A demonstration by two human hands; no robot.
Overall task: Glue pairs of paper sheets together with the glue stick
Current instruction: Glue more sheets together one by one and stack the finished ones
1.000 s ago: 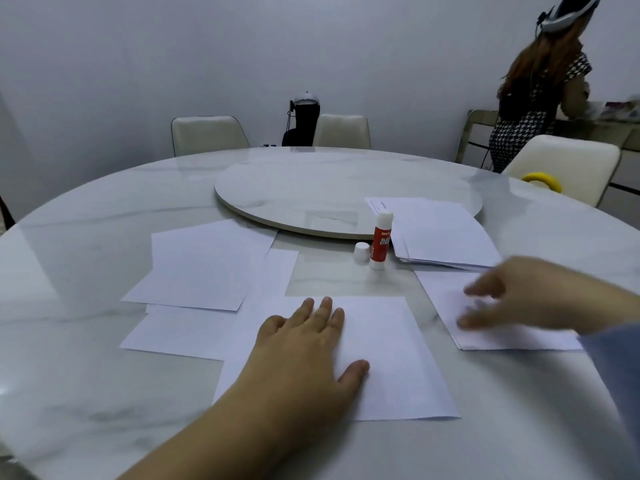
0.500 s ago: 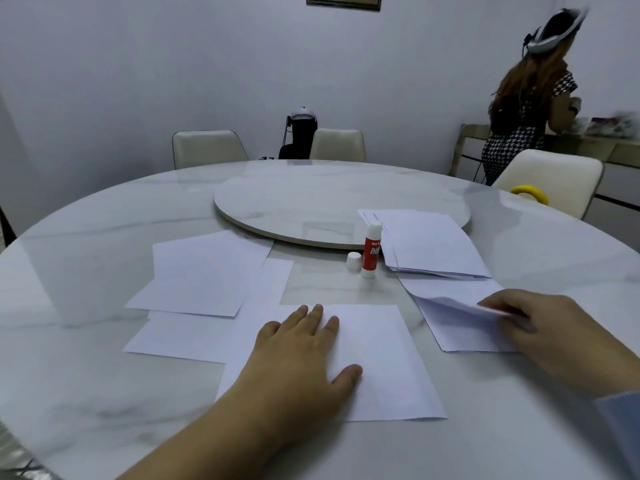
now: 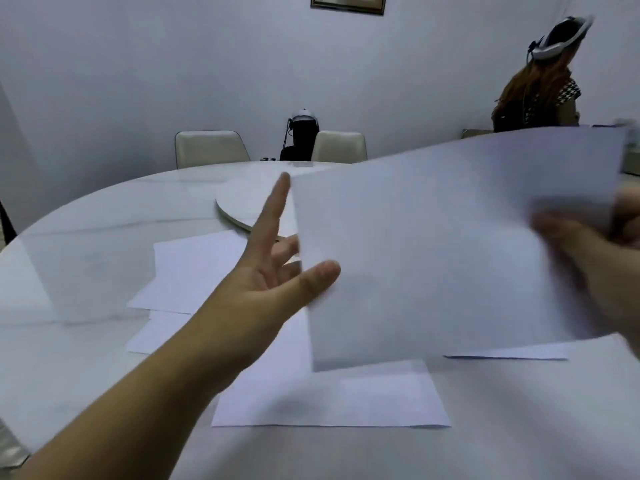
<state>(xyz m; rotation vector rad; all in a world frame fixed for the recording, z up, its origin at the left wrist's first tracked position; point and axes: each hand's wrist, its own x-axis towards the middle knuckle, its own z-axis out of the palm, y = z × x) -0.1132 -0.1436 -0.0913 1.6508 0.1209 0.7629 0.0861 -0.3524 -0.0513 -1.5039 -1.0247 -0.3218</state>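
A white paper sheet (image 3: 450, 244) hangs tilted in the air over the table. My right hand (image 3: 581, 251), blurred, grips its right edge, thumb on the front and fingers behind. My left hand (image 3: 273, 271) is raised at the sheet's left edge with fingers spread and straight. Its thumb tip lies over the front of the sheet and some fingers pass behind it. Under the lifted sheet, another white sheet (image 3: 329, 403) lies flat on the table near me. The glue stick and its cap are hidden behind the lifted sheet.
Two overlapping sheets (image 3: 194, 268) lie on the round marble table (image 3: 86, 341) to the left. An edge of one more sheet (image 3: 502, 353) shows at the right. A turntable (image 3: 239, 202) sits mid-table. Chairs (image 3: 207, 147) stand behind, and a person (image 3: 540, 91) stands at the back right.
My right hand has lifted the sheet from the right side of the table up and leftward. My left hand has left the flat sheet and risen to the lifted sheet's left edge.
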